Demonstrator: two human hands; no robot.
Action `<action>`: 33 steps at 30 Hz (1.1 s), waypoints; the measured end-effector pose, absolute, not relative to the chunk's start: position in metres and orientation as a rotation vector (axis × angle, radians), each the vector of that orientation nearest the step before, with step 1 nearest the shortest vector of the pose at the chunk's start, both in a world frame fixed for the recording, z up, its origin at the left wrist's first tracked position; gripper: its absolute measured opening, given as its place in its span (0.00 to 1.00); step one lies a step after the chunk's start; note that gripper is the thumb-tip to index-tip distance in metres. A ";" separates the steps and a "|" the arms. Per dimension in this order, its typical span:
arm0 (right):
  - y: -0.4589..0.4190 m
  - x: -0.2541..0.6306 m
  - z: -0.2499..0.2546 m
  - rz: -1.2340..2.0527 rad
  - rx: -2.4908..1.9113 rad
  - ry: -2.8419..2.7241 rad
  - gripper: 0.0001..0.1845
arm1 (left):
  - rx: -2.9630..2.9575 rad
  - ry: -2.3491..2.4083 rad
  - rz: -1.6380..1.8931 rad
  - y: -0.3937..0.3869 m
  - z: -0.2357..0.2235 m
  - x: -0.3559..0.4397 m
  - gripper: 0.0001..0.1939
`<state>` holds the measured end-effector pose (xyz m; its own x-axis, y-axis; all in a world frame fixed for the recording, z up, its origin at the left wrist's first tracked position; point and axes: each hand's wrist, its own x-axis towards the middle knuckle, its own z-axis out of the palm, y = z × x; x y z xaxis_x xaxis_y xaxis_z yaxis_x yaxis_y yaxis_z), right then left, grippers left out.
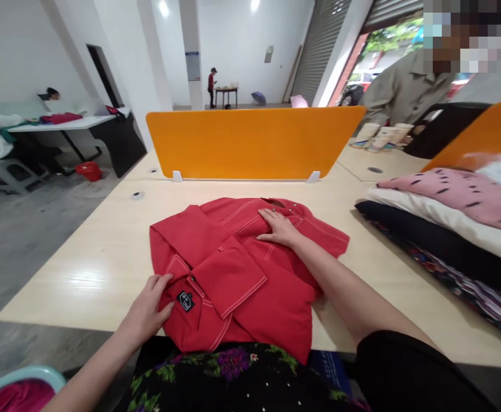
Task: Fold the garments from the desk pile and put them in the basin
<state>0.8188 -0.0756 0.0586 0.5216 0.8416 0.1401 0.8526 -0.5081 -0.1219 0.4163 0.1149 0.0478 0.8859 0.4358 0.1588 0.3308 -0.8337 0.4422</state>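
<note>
A red jacket (276, 292) with white stitching lies partly folded on the pale wooden table (83, 269), its lower edge hanging over the front edge near my body. A sleeve (229, 274) is laid across its front, beside a dark label (186, 301) on the collar side. My left hand (150, 306) rests at the jacket's left edge, thumb and fingers apart on the cloth. Farther up, my right hand (279, 228) lies flat on the jacket with its fingers spread, close to the snaps.
An orange divider (254, 143) stands at the table's back. On the right are a stack of folded fabrics (452, 223), paper cups (381, 137) and a person in a grey shirt (405, 86). A light blue basin (23, 375) with pink cloth sits low at the left.
</note>
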 end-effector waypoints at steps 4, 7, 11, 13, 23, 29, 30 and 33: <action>-0.056 0.796 0.058 -0.065 -2.587 -1.506 0.20 | 2.689 0.472 0.286 0.130 0.065 0.427 0.16; -0.071 0.784 0.063 -0.070 -2.531 -1.316 0.13 | 2.946 0.468 0.347 0.150 0.096 0.450 0.13; -0.109 0.768 0.072 0.003 -2.127 -0.752 0.13 | 3.158 0.470 0.765 0.190 0.164 0.518 0.14; -0.128 0.751 0.076 0.043 -1.792 -0.442 0.18 | 3.054 0.514 1.100 0.207 0.195 0.560 0.18; -0.201 0.726 0.057 0.085 -2.098 -0.479 0.23 | 2.924 0.701 0.733 0.153 0.110 0.574 0.29; -0.164 0.778 0.047 -0.004 -2.395 -0.648 0.28 | 2.658 0.880 0.399 0.123 0.051 0.570 0.30; -0.154 0.778 0.047 0.029 -2.403 -0.648 0.27 | 2.602 0.853 0.435 0.120 0.048 0.577 0.29; -0.135 0.767 0.050 0.035 -2.298 -0.636 0.18 | 2.491 0.838 0.528 0.124 0.051 0.593 0.20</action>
<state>0.7668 -0.1346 0.0498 0.8768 0.4540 0.1584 0.4337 -0.6044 -0.6683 0.5930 0.1239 0.0512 0.7413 0.6383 0.2078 0.4630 -0.7103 0.5301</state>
